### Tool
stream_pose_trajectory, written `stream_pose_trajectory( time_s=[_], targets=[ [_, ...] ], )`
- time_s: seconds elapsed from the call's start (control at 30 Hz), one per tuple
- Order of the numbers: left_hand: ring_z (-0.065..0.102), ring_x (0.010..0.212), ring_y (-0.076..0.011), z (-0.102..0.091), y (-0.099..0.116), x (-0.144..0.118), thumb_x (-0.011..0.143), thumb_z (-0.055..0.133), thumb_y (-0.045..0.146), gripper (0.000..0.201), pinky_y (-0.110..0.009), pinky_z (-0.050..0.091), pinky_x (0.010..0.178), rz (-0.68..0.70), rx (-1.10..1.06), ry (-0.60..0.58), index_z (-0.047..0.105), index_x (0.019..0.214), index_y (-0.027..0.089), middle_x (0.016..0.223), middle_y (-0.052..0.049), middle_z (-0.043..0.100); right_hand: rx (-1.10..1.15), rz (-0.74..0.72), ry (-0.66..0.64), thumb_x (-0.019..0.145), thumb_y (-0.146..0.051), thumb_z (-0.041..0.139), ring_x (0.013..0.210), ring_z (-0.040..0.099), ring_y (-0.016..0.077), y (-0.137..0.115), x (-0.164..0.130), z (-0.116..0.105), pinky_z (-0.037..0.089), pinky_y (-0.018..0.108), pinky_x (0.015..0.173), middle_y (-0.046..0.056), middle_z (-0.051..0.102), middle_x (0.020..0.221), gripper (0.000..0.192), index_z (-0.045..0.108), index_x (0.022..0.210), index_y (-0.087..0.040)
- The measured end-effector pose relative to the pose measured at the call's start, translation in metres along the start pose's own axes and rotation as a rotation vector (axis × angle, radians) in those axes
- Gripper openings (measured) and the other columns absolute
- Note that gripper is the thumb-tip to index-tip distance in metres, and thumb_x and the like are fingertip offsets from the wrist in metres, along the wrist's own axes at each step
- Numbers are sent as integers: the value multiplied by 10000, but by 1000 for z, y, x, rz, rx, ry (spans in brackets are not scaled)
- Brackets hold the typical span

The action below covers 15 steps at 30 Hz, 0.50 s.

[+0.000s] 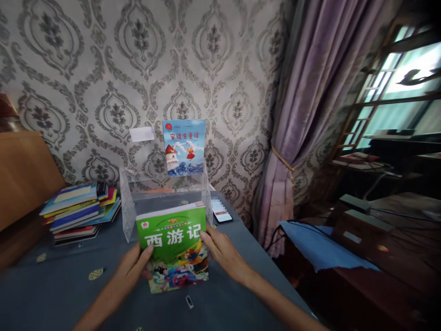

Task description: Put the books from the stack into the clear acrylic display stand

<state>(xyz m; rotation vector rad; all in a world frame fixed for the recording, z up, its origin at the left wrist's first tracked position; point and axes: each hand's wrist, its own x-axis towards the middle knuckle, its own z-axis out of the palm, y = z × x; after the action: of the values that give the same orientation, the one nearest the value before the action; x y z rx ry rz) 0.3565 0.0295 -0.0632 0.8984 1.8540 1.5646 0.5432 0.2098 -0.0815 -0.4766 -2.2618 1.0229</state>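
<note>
A broad desk [51,294] draped in a smooth grey-blue cloth is filling the lower left of the view, with a wall of grey damask-patterned wallpaper [103,69] rising behind it. To the right, a long mauve curtain [303,119] of soft, folded fabric is hanging gathered by a cord. On the desk a clear acrylic book stand [128,207], box-shaped with upright transparent dividers, is sitting against the wall. A thin blue paperback picture book [183,147] with a lighthouse on its glossy cover is standing upright at the back of that stand. At the left, a slanted pile of flat, many-coloured children's books [79,209] is lying on the cloth, well apart from the hands.

Just in front of the stand, a thick green paperback storybook [174,248] with large white characters and a bright cartoon cover is being held almost upright, its top edge touching or very near the stand's front. The left hand [132,266] is gripping the book's lower left edge, thumb pressing on the cover. The right hand [222,250] is clasping the right edge, fingers curled around it. A small dark rectangular phone [222,214] is lying flat just beside the stand's right end.
</note>
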Motion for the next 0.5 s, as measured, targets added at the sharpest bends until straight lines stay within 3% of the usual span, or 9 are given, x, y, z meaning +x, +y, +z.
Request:
stream_pose_trajectory(
  time_s=[0.17,0.3,0.4,0.5],
  targets=[
    [615,569,-168,3,15,9,776,590,627,548,-316,571,574,73,182,-52,633,1076,172,975,-50,681,49,50,-54,992,-512,336,636,612,175,-1,13,-5,515,310,676,7,600,749,357,521,893,-224],
    [625,606,-165,5,51,35,904,467,581,536,-281,560,538,213,290,-87,595,1193,148,969,-71,690,28,-8,-12,984,-512,337,698,639,212,-8,47,-30,513,322,633,45,635,825,364,549,981,-216],
    [658,815,-220,8,89,66,940,434,539,493,-264,566,522,443,343,-20,597,1191,147,1065,-105,676,-124,-139,161,979,-521,335,828,638,245,-23,85,-58,505,359,744,73,646,872,392,568,970,-206],
    [660,927,-241,10,124,102,972,394,560,500,-260,577,585,758,420,146,579,1206,158,1074,-110,661,-194,-275,297,993,-542,286,845,635,246,-43,122,-86,499,379,781,81,653,942,438,546,1071,-199]
  ],
)
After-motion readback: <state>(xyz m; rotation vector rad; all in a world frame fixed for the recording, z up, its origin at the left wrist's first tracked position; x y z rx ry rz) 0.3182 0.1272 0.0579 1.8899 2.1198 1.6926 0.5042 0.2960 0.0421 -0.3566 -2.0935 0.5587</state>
